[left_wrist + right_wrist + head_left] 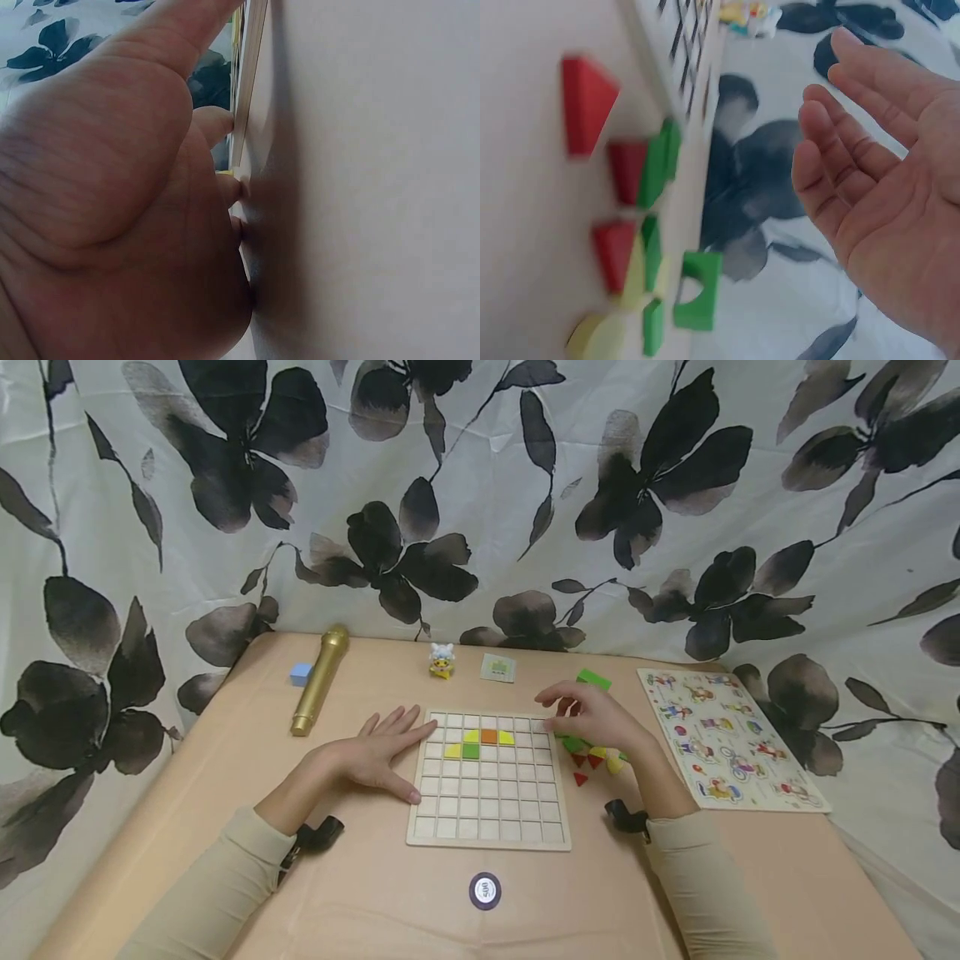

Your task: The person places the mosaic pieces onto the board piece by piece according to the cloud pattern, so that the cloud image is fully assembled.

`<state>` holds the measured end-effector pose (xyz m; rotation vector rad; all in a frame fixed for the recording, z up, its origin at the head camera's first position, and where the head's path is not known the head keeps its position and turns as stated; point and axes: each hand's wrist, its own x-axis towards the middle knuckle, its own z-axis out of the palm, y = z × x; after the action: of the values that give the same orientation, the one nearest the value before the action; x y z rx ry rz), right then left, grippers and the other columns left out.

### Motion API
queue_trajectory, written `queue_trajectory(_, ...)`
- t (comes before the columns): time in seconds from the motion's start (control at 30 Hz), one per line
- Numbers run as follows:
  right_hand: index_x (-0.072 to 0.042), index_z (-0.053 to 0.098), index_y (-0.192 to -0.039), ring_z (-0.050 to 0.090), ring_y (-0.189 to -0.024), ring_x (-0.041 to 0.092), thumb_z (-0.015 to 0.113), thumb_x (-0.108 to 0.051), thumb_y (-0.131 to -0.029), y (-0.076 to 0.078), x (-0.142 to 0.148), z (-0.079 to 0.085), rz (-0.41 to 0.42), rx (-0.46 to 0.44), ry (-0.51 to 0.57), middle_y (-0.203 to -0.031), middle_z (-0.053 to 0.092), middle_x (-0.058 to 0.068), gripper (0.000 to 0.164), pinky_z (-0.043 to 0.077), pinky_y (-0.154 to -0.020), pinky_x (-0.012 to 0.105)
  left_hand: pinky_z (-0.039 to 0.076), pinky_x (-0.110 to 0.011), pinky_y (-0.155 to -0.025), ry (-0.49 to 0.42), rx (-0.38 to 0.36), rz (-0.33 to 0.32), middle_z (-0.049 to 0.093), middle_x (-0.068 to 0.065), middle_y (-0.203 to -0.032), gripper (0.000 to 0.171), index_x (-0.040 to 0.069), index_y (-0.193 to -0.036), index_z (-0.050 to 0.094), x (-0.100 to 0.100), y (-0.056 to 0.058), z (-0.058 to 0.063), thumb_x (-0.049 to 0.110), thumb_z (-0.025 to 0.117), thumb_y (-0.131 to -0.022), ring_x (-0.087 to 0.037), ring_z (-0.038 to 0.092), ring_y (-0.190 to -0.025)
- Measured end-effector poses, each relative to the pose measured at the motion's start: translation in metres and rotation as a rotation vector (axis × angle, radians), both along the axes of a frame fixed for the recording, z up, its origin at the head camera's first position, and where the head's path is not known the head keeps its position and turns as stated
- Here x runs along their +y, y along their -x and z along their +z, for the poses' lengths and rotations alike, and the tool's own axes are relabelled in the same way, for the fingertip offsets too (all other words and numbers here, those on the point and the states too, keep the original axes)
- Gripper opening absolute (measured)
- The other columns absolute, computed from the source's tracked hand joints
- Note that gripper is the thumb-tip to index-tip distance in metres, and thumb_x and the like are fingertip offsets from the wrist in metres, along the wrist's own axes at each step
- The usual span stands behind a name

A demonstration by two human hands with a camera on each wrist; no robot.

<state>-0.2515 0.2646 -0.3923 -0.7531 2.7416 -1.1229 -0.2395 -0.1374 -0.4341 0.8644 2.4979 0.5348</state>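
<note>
A wooden grid board (487,843) lies in the middle of the table, with an orange square tile (489,737), a green square tile (470,751) and yellow tiles (453,751) set in its upper cells. My left hand (375,756) rests at the board's left side, fingers spread, thumb and index finger touching the edge. Above the upper right corner hovers my right hand (600,718), fingers loosely bent; the right wrist view shows nothing held. Below it are loose pieces: red triangles (581,779), green pieces (660,165), a yellow rounded piece (598,337) and a notched green block (707,304).
Along the back stand a gold microphone (320,681), a blue block (301,674), a small figurine (442,661) and a green-and-white square card (498,667). A picture puzzle board (731,739) lies at right. A dark round chip (485,891) lies in front of the grid.
</note>
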Motion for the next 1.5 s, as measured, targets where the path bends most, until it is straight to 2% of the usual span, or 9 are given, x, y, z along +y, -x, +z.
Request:
queue_trajectory(0.1,-0.004,0.072,-0.127,0.061,-0.093,0.024,0.079,-0.011,-0.093,0.004,0.009,-0.005,-0.024,-0.014,-0.008,-0.121,0.071,0.020,0.036,0.053,-0.076,0.032,-0.010,-0.066,-0.126,-0.004,0.009,-0.008,-0.008,-0.014,-0.176,0.121,0.028,-0.169,0.014,0.000,0.000,-0.001,0.070,0.081,-0.076,-0.038,-0.012,-0.162)
queue_trajectory(0.27,-0.003,0.073,-0.124,0.058,-0.089,0.024,0.077,-0.009,-0.094,0.008,0.015,-0.017,-0.097,-0.081,-0.108,-0.110,0.070,0.013,0.031,0.052,-0.066,0.029,-0.010,-0.068,-0.125,-0.015,0.024,-0.023,-0.007,-0.017,-0.175,0.122,0.025,-0.169,0.014,-0.001,0.001,-0.001,0.070,0.080,-0.076,-0.040,-0.012,-0.162)
queue_trajectory(0.43,-0.007,0.075,-0.119,0.059,-0.092,0.022,0.077,-0.009,-0.094,0.012,0.015,-0.029,-0.141,-0.131,-0.223,-0.106,0.069,0.007,0.025,0.054,-0.077,0.032,-0.010,-0.068,-0.124,-0.017,0.026,-0.025,-0.007,-0.018,-0.175,0.123,0.025,-0.169,0.014,-0.001,0.002,-0.001,0.071,0.080,-0.076,-0.040,-0.012,-0.162)
queue_trajectory(0.6,-0.007,0.074,-0.117,0.061,-0.093,0.023,0.076,-0.008,-0.094,0.011,0.011,-0.031,-0.146,-0.117,-0.248,-0.105,0.069,0.007,0.023,0.055,-0.083,0.035,-0.010,-0.068,-0.124,-0.021,0.021,-0.020,-0.007,-0.018,-0.175,0.122,0.024,-0.169,0.015,0.000,0.001,0.000,0.069,0.081,-0.076,-0.041,-0.011,-0.161)
queue_trajectory(0.9,-0.012,0.072,-0.104,0.059,-0.087,0.022,0.073,-0.008,-0.097,0.009,0.014,-0.033,-0.159,-0.093,-0.153,-0.096,0.066,0.005,0.008,0.054,-0.073,0.032,-0.011,-0.066,-0.125,-0.003,0.013,-0.014,-0.009,-0.015,-0.175,0.122,0.027,-0.169,0.014,0.000,0.000,-0.002,0.071,0.080,-0.076,-0.039,-0.013,-0.162)
queue_trajectory(1.1,-0.006,0.072,-0.117,0.059,-0.088,0.024,0.070,-0.009,-0.099,0.008,0.008,-0.022,-0.193,-0.021,0.029,-0.100,0.066,0.008,0.019,0.054,-0.070,0.026,-0.010,-0.066,-0.126,-0.004,0.007,-0.008,-0.008,-0.014,-0.176,0.122,0.027,-0.169,0.015,0.000,-0.002,0.000,0.070,0.081,-0.076,-0.039,-0.012,-0.162)
queue_trajectory(1.2,-0.004,0.071,-0.121,0.067,-0.089,0.026,0.070,-0.005,-0.098,0.006,-0.001,-0.013,-0.152,-0.014,0.138,-0.103,0.069,0.011,0.023,0.059,-0.074,0.028,-0.010,-0.066,-0.126,-0.003,0.006,-0.008,-0.008,-0.014,-0.176,0.121,0.026,-0.169,0.015,0.000,-0.002,0.000,0.070,0.081,-0.076,-0.040,-0.012,-0.162)
queue_trajectory(1.33,-0.001,0.069,-0.124,0.075,-0.093,0.030,0.070,0.001,-0.097,0.001,-0.020,-0.005,-0.069,-0.070,0.256,-0.106,0.070,0.016,0.028,0.064,-0.083,0.039,-0.010,-0.066,-0.126,0.002,0.011,-0.008,-0.008,-0.014,-0.176,0.121,0.027,-0.169,0.015,-0.001,-0.001,-0.001,0.070,0.080,-0.076,-0.039,-0.012,-0.162)
queue_trajectory(1.5,-0.004,0.072,-0.118,0.069,-0.086,0.022,0.077,-0.004,-0.093,-0.002,-0.050,-0.009,-0.010,-0.090,0.229,-0.099,0.071,0.011,0.025,0.060,-0.076,0.027,-0.010,-0.066,-0.126,0.001,0.012,-0.010,-0.009,-0.014,-0.176,0.121,0.027,-0.169,0.015,-0.002,-0.001,0.000,0.070,0.080,-0.076,-0.039,-0.013,-0.162)
